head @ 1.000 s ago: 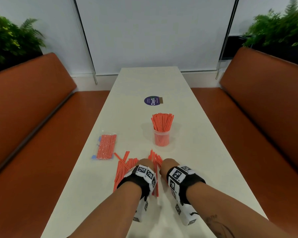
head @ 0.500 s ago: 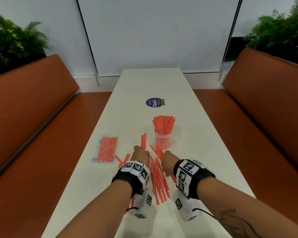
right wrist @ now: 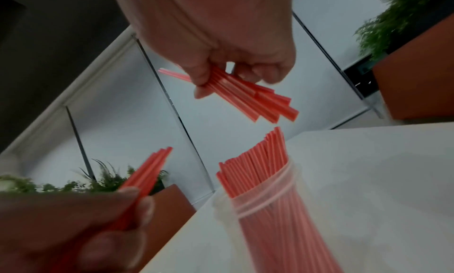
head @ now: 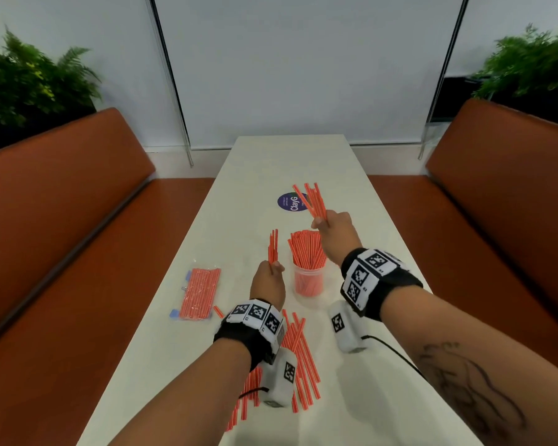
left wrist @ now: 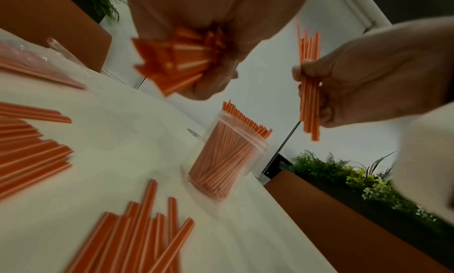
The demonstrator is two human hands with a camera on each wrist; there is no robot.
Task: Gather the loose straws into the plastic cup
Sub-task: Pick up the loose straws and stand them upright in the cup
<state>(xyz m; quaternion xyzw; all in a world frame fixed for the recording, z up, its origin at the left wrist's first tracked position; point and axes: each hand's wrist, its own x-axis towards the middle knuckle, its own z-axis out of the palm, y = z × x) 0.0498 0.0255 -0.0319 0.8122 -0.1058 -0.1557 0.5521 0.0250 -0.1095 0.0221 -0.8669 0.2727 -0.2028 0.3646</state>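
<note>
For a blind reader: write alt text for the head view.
Each hand grips a small bunch of orange straws, the right hand above a straw-filled plastic cup, the left hand beside it. More loose straws lie on the white table nearer the person.

Cup (head: pixel 308 280) mid-table; packet (head: pixel 197 293) left of it; loose straws (head: pixel 300 355) nearer.

Benches (head: pixel 62 201), plants (head: pixel 29 78), round sticker (head: pixel 292 202).

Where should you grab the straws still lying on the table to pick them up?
Probably around the middle of the loose straws, coming straight down from above. They lie flat on the table, roughly side by side, so fingers can scoop several across their width at once, as the left hand and right hand already hold their bunches.
</note>
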